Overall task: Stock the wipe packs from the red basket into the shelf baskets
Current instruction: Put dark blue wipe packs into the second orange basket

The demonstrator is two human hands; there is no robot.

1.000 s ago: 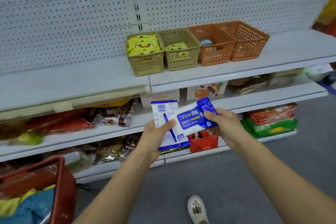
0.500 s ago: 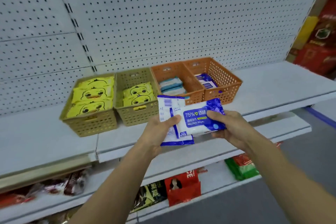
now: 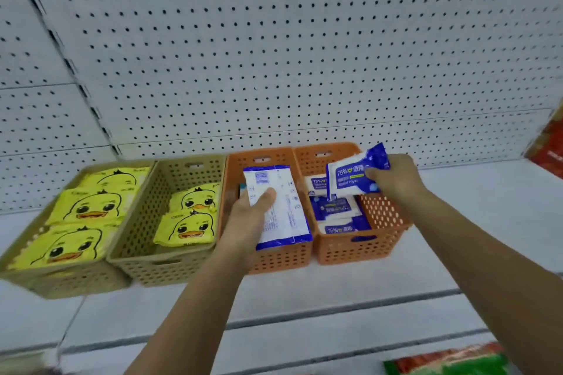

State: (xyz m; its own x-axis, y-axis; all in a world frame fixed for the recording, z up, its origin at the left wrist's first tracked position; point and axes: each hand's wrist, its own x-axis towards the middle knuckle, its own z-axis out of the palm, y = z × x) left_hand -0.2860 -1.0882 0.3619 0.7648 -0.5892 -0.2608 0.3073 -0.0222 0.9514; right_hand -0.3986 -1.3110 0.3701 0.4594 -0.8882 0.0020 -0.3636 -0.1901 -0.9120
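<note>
Bottom corner: a red and green bag [image 3: 451, 362] lies on a lower shelf, too blurry to read.
Shelf: a white shelf [image 3: 335, 292] holds four baskets side by side in a row.
Left hand: the left hand [image 3: 253, 216] grips a white pack [image 3: 283, 210]. The thumb presses on top and the fingers are curled under it.
White pack: its back faces up, white with blue ends. It sits over the left orange basket [image 3: 280, 259] and hides most of the inside. I cannot tell if it touches the basket.
Right hand: the right hand [image 3: 393, 179] has its fingers curled tight round one end of a blue pack [image 3: 353, 176].
Blue pack: its front says "75%". It is tilted and up in the air, over the back of the right orange basket [image 3: 353, 250].
Right orange basket: more blue packs [image 3: 335, 210] lie flat inside it.
Tan basket: the tan basket [image 3: 164, 268] stands just left of the orange ones, with yellow duck packs [image 3: 189, 225] in it.
End tan basket: the end tan basket [image 3: 61, 283] is furthest left and is full of the same duck packs.
Wall: a white wall [image 3: 274, 70] full of little holes stands behind the baskets.
Far right: a red box [image 3: 548, 146] peeks in at the edge.
</note>
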